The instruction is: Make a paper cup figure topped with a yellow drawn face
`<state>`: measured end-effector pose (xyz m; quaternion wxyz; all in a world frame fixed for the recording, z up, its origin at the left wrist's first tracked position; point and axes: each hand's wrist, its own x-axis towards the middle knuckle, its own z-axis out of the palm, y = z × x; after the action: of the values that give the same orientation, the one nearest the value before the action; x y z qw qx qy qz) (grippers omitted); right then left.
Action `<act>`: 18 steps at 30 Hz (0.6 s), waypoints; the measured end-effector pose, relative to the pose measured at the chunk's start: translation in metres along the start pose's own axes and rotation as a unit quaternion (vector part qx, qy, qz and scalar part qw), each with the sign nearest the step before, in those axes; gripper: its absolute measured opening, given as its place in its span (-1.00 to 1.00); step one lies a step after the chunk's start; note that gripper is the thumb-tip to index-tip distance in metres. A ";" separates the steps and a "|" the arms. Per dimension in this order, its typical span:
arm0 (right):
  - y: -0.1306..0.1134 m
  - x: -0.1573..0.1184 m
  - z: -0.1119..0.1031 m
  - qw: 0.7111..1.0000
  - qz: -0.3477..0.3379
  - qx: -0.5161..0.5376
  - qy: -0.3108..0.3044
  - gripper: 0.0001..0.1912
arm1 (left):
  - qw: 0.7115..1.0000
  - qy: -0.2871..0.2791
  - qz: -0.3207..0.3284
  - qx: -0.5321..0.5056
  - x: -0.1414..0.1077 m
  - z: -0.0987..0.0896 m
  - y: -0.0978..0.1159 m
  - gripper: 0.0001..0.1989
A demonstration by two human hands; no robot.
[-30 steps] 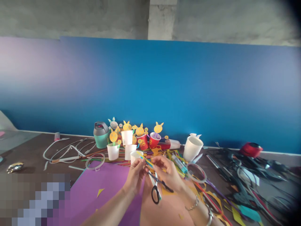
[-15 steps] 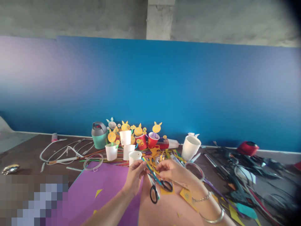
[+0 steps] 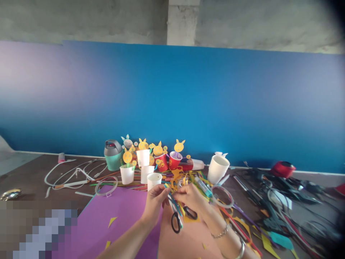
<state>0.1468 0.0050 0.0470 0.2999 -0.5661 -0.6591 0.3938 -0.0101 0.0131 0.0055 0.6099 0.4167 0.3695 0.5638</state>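
My left hand (image 3: 155,203) is closed, pinching the upper ends of thin blue and yellow strips (image 3: 167,186) between thumb and fingers. Close beside it, the fingers of my right hand (image 3: 192,198) are pressed together on the same strips, which run down past my fingertips. Whether they are paper or pipe cleaners I cannot tell. Beneath the hands lie scissors with black handles (image 3: 176,223), their blades partly hidden. A white paper cup (image 3: 154,180) stands just behind my left hand. Salmon paper (image 3: 185,241) and purple paper (image 3: 118,216) lie below.
Behind stand several cups with yellow animal-faced figures (image 3: 179,146) and a green-grey container (image 3: 113,156). A larger white cup (image 3: 218,169), a clear tape ring (image 3: 222,196) and a glue gun (image 3: 277,216) with cables are at the right. A tape ring (image 3: 106,186) and white cables (image 3: 72,180) lie left.
My right hand has moved left, closer to my left hand, and its fingers have closed on the strips. My right forearm has shifted, uncovering a red stick and yellow scraps.
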 end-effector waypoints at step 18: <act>-0.008 -0.006 0.001 1.000 0.004 -0.001 -0.017 -0.68 | 0.995 -0.071 -0.071 0.007 -0.003 0.002 0.001 -0.58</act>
<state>0.1433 -0.0012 0.0534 0.2866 -0.5622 -0.6623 0.4039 -0.0093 0.0101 0.0068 0.6699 0.4326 0.3584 0.4854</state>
